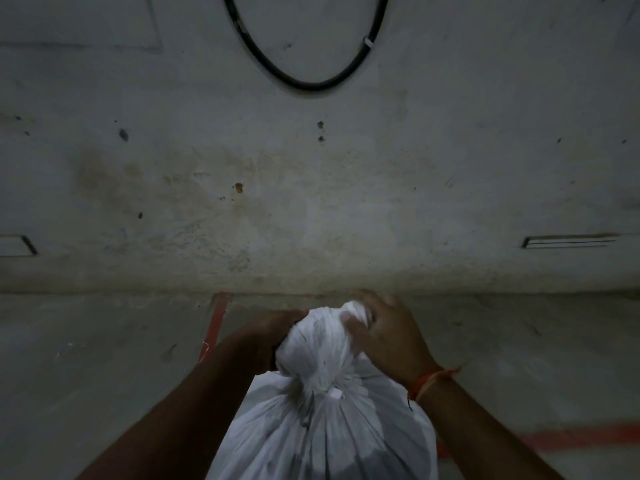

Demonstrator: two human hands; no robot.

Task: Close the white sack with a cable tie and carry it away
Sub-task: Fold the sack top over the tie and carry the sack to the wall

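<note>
- I read this as a bare utility or storage space, perhaps a basement or warehouse corner; I cannot tell which.
- At twelve o'clock a stained, pitted plaster wall [311, 168] fills most of my view, unpainted and scuffed.
- A black cable [304, 85] hangs in a loop on it, near the top.
- Below is a dusty concrete floor [104, 358] with red painted lines [216, 320] at ten and four o'clock.
- Light is dim.

Bare forearms, orange thread band [433, 379] on right wrist
</note>
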